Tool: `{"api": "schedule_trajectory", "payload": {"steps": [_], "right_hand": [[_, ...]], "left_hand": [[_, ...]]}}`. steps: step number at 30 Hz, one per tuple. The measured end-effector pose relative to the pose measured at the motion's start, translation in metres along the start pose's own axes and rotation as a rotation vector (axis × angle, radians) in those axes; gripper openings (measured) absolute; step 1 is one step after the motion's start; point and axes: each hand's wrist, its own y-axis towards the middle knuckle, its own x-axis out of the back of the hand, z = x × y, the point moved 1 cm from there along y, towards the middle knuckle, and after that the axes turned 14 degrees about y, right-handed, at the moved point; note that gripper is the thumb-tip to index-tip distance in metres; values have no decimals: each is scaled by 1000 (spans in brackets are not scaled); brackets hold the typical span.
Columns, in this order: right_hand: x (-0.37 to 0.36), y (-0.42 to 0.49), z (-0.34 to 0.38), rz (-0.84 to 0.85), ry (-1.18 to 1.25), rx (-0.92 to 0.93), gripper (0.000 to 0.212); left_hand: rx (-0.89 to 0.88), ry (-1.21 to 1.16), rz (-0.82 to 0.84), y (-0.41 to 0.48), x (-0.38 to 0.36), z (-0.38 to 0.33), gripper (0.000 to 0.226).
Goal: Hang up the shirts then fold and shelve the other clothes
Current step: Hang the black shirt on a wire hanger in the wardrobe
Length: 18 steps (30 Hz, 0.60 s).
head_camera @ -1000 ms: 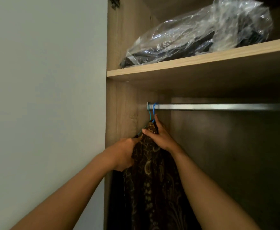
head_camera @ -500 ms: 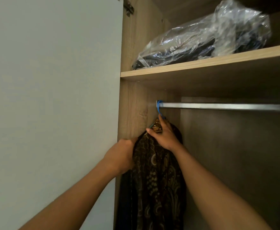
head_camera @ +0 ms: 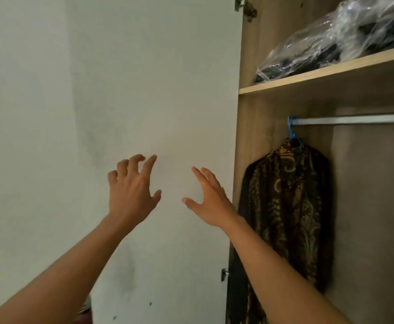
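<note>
Shirt [head_camera: 289, 206]: hung on blue hanger [head_camera: 293, 134], left end of rail [head_camera: 355, 119].
L hand [head_camera: 130, 195]: empty, fingers spread, tips curled.
R hand [head_camera: 211, 204]: empty, fingers spread.
Left: folding, shelving (other clothes not in view).

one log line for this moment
left hand: open, empty | right hand: open, empty | patterned shirt: hanging from blue hanger on rail

Left hand [head_camera: 130, 197] and right hand [head_camera: 208, 202] raised, fingers loose, empty.
</note>
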Motion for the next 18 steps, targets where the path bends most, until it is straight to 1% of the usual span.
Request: {"api": "schedule_trajectory", "payload": {"steps": [2, 4, 6, 7, 9, 11, 13, 15, 18], "right_hand": [[-27, -4, 20, 69, 49, -5, 88], [-47, -4, 38, 119, 71, -11, 90], [-60, -1, 50, 145, 87, -31, 93], [-66, 0, 55, 153, 101, -49, 94], [-74, 3, 59, 160, 114, -78, 97], [-79, 4, 61, 158, 116, -98, 99], [-81, 3, 63, 144, 142, -110, 99], [-81, 0, 67, 111, 170, -111, 97], [-75, -10, 78, 59, 196, -147, 92]], "left_hand": [[116, 3, 3, -16, 3, 38, 98], [283, -57, 39, -26, 3, 71, 105], [439, -194, 103, -32, -1, 99, 114], [474, -300, 152, -34, -5, 111, 119], [428, -516, 279, -40, -13, 124, 122], [330, -608, 350, -49, -16, 124, 117], [289, -622, 341, -57, -20, 121, 113], [290, -617, 316, -65, -17, 116, 111], [265, -654, 309, -81, 4, 110, 108]]}}
